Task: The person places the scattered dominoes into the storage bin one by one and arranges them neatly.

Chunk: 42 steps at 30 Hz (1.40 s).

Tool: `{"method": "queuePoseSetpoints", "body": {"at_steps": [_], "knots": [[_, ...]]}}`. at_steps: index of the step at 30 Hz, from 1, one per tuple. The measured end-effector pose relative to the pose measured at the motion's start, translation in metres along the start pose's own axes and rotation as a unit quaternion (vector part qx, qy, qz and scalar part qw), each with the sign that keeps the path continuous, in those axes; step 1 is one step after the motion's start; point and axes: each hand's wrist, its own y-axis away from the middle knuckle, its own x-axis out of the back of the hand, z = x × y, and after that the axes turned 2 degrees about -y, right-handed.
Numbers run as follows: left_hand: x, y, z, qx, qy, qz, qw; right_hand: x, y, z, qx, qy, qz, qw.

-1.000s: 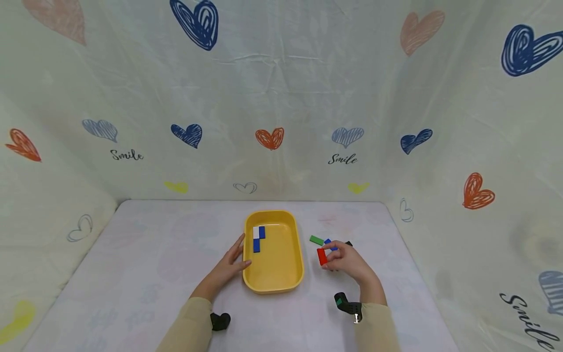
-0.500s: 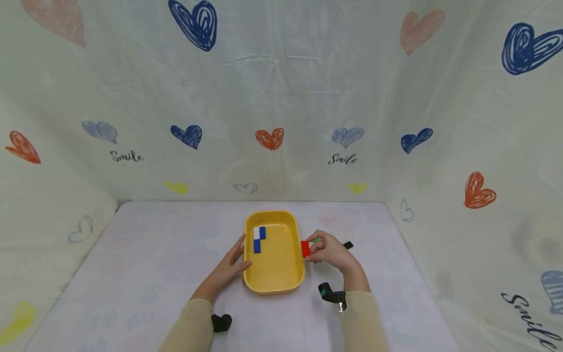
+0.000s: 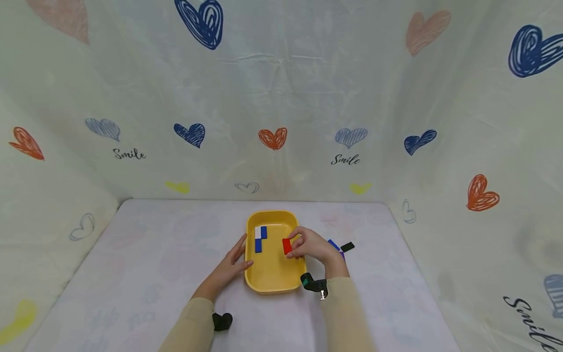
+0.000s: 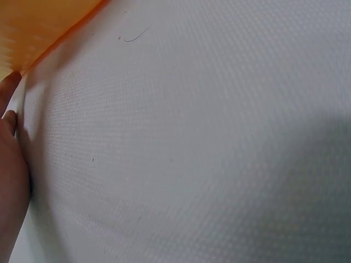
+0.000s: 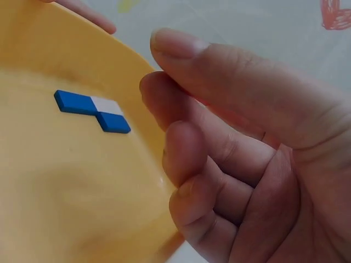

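Note:
A yellow tray (image 3: pixel 269 281) stands on the table. My left hand (image 3: pixel 227 270) rests on its left side with fingers fairly straight, the thumb over the rim. My right hand (image 3: pixel 311 246) pinches a flat red block (image 3: pixel 287 246) over the tray's right part; in the right wrist view the fingers hide most of it. Toward the tray's upper left lie a white block (image 3: pixel 257 232), a blue block (image 3: pixel 264 232) to its right and another blue block (image 3: pixel 258 245) just below. The right wrist view shows these three edge to edge inside the tray.
On the table right of the tray, past my right wrist, lie a black block (image 3: pixel 347 247), a blue block (image 3: pixel 333 244) and a mostly covered purple piece (image 3: pixel 342 255). A heart-printed curtain (image 3: pixel 281 166) hangs behind the table.
My right hand has carried the red block leftward from the table to over the tray. The green block beside it is now hidden. My left hand stays at the tray's side.

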Motion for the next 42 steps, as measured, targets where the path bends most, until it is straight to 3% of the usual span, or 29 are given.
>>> {"method": "queuePoseSetpoints", "body": {"at_steps": [9,17,25,34,42], "knots": [[-0.001,-0.005,-0.009,0.018,-0.014,0.008,0.9997,-0.011,-0.025,-0.012,0.016,0.009,-0.036,0.999],[-0.002,-0.008,-0.01,0.03,-0.029,0.01,0.9991,-0.025,-0.043,-0.009,0.004,0.024,-0.033,0.999],[0.0,-0.007,-0.01,0.013,-0.029,-0.001,0.9995,-0.039,-0.057,-0.001,-0.005,0.049,-0.014,0.999],[0.002,-0.003,-0.009,0.005,-0.027,-0.004,0.9996,-0.05,-0.061,0.007,-0.029,0.039,0.001,0.999],[0.002,-0.005,-0.011,0.003,-0.033,-0.001,0.9994,-0.054,-0.069,0.011,-0.026,0.029,0.039,0.998]]}}
